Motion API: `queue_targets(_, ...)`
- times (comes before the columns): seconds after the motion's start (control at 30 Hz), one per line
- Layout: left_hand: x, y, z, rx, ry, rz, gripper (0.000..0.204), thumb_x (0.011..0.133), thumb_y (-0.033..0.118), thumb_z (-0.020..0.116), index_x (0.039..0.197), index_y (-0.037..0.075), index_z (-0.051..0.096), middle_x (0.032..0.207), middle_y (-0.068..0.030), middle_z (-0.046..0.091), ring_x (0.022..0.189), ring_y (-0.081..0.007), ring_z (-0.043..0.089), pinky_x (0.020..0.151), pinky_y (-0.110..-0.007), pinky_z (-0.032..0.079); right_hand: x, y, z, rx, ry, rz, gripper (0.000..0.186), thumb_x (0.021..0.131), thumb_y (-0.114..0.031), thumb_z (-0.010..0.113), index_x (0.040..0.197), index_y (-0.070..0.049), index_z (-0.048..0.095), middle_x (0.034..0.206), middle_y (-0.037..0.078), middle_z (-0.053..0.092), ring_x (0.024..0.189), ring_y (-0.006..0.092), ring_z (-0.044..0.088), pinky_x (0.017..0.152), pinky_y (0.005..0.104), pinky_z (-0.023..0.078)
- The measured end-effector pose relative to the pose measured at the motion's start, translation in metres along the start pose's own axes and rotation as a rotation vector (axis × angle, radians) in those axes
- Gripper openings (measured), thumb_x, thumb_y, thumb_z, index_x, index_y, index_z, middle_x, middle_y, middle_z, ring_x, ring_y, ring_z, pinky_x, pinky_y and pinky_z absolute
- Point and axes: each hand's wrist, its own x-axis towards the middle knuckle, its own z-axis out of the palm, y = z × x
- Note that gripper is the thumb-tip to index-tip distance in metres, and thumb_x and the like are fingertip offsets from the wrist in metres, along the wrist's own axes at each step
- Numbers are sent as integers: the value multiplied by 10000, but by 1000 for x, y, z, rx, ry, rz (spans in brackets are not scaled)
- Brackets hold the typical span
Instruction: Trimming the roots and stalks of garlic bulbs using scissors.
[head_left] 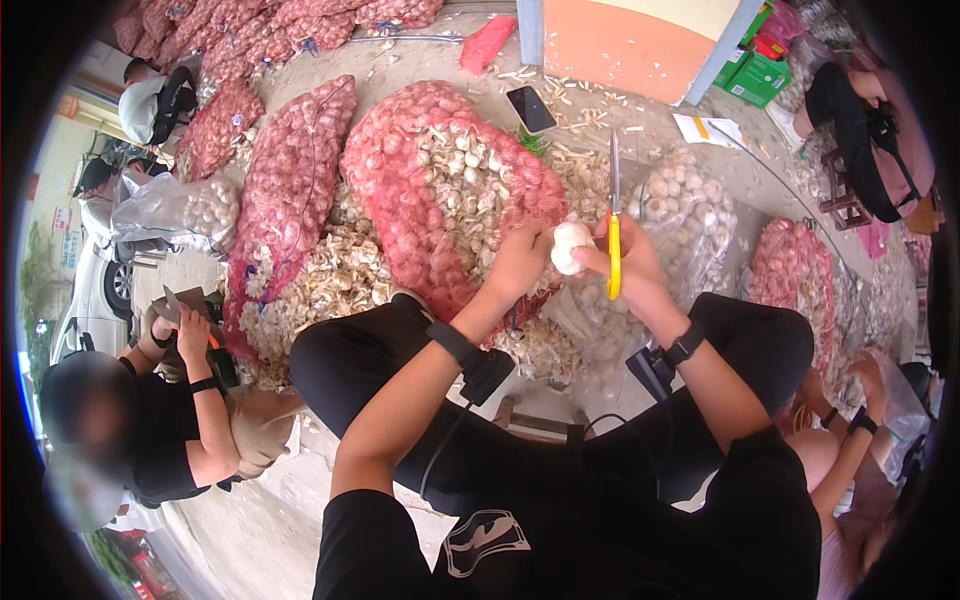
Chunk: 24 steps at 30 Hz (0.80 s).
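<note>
In front of me, my right hand (635,268) grips yellow-handled scissors (614,262), seen edge-on, with the blades pointing away from me. Its thumb also presses on a whitish garlic bulb (570,246). My left hand (523,260) is closed at the bulb's left side, fingers curled against it; what they pinch is hidden. Beyond my hands lies an opened red mesh sack (400,165) with loose garlic bulbs (465,185) heaped on it. A clear plastic bag (690,205) holds trimmed bulbs to the right of my hands.
A phone (530,109) lies beyond the heap. Another full mesh sack (295,165) lies to the left, beside a pile of garlic scraps (345,275). A co-worker (165,420) holding a blade sits at left; another person's hands (850,400) show at right.
</note>
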Motion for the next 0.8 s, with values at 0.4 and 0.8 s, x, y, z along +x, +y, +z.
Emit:
queue_targets(0.4, -20, 32, 6, -175, -50, 63, 428, 1084, 348, 423, 1163, -17, 632, 800, -116, 674, 626, -149, 655, 548, -298, 519, 5, 5, -8, -250, 2, -108, 644, 742, -41, 881, 1268, 5, 513, 1068, 3, 598, 979, 76, 581, 828, 240, 500)
queue_targets(0.8, -19, 22, 14, -147, 10, 112, 314, 1032, 159, 521, 1281, -23, 578, 939, -172, 689, 765, -204, 687, 677, -342, 536, 4, -4, -6, 15, 16, -7, 399, 855, -111, 800, 1115, -39, 505, 1028, 48, 624, 909, 147, 668, 749, 303, 597)
